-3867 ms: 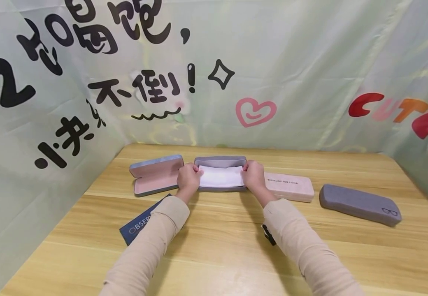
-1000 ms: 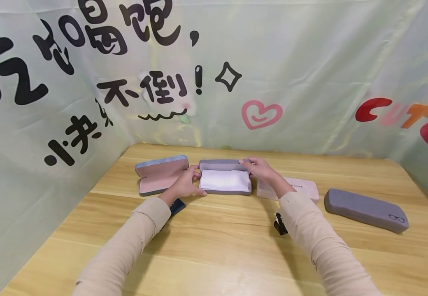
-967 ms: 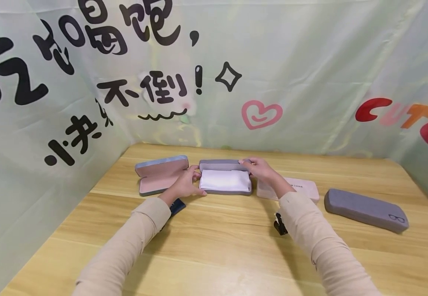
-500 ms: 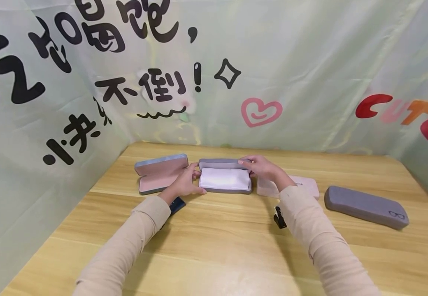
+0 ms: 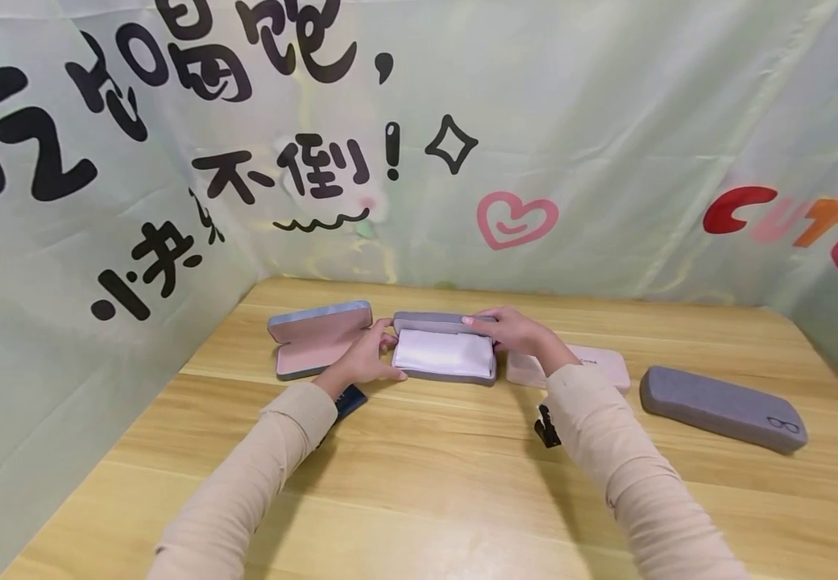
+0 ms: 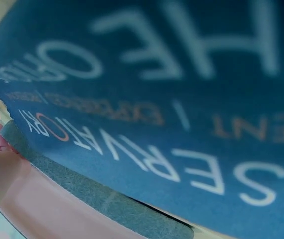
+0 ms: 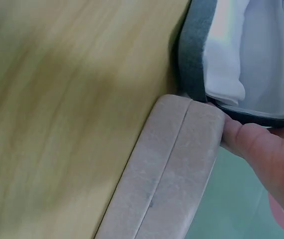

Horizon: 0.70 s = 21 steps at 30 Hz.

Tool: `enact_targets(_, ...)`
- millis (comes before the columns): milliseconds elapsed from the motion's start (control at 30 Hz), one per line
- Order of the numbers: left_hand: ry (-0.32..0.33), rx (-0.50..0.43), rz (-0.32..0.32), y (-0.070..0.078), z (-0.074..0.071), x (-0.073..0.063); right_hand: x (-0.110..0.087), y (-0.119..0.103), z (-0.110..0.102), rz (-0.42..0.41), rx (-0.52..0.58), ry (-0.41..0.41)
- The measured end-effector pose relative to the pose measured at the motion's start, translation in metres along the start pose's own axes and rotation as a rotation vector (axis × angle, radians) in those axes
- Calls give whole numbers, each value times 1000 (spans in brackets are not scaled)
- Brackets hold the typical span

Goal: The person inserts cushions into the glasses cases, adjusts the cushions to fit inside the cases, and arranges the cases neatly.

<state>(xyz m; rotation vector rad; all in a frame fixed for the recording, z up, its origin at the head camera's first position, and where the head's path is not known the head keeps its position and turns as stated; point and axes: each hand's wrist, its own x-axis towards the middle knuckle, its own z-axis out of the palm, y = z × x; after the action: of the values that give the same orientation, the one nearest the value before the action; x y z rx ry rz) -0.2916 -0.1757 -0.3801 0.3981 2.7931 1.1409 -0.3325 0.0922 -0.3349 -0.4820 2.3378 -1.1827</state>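
Note:
In the head view a grey glasses case [image 5: 445,376] lies with its lid raised, a folded white cloth [image 5: 442,352] inside it. My left hand [image 5: 363,358] grips the case's left end, thumb at the front bottom corner. At the other end my right hand [image 5: 516,329] holds the lid's right end, the thumb on its front edge; the right wrist view shows fingers behind that corner. Just left stands a blue glasses case [image 5: 321,346] with a pink lining, lid up, partly behind my left hand. A dark blue printed cloth [image 6: 132,124] fills the left wrist view.
A closed pink case [image 5: 603,366] lies to the right, partly behind my right arm. Farther right is a closed grey case [image 5: 723,407] with a glasses print. A small black object [image 5: 547,427] shows by my right sleeve. Printed curtains [image 5: 607,161] border the wooden table [image 5: 433,483].
Earlier both hands pinched the white cloth's ends over the case. They have since moved to the case's left end and the lid's right end. Over the last second the hands barely moved.

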Motion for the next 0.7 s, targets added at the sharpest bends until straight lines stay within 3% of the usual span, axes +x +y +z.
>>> enact_targets(267,-11,-10,-12,1,-1,-1,0,-4,0,4,-50,-3)
enact_targets(400,-11,8,12,-1,-1,-1,-2,-3,2,-19,-58,6)
enact_targets(700,-5,67,65,-2,-2,-1,-9,3,6,-189,-114,68)
